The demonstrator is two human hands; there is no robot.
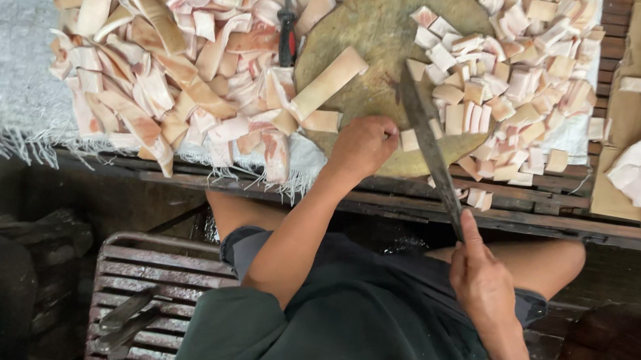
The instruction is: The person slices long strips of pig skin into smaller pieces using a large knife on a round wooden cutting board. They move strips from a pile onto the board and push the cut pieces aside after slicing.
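Head view: cutting step in hand, judging by the poses. Right hand [482,278] wrapped tight round the handle of a long knife [431,142]; blade's long axis runs diagonally, tip aimed up-left over the round chopping board [381,25], handle down-right toward the body. Left hand [363,145] curled, fingertips pinching a small meat piece [409,140] at the board's near edge, just beside the blade. Uncut strips [177,52] heaped left on the desk [387,196]; cubes [520,75] piled right. Next cut likely calls for fingertips tucked clear of the edge.
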